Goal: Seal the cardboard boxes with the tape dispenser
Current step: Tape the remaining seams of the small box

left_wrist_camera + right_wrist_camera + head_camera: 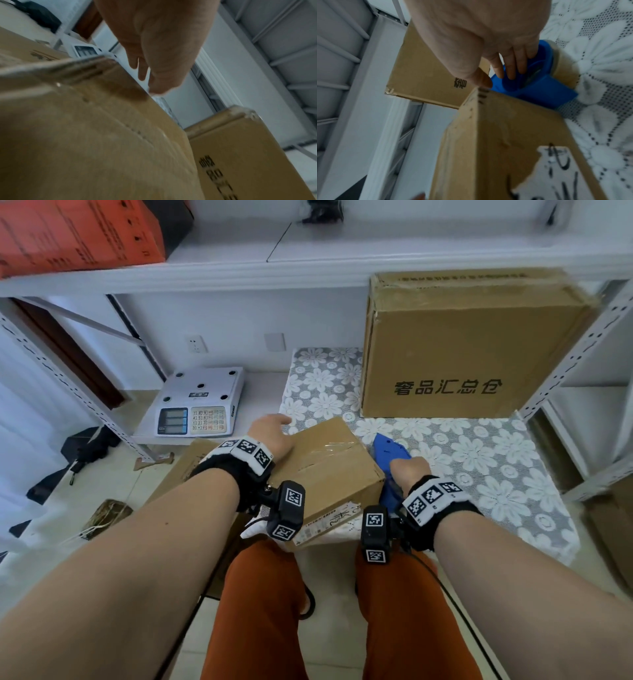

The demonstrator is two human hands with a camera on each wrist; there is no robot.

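Left hand (274, 431) lies flat, fingers relaxed, steadying the small box (327, 470); right hand (409, 470) grips the tape dispenser (388, 451) — press firmly along the seam.

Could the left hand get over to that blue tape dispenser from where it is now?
Probably not directly. The left hand lies on the small box's far left corner, and that box stands between it and the tape dispenser, which the right hand already holds.

Matt brown cardboard box (329, 470) under glossy clear tape (334, 447); smooth blue plastic dispenser (390, 455).
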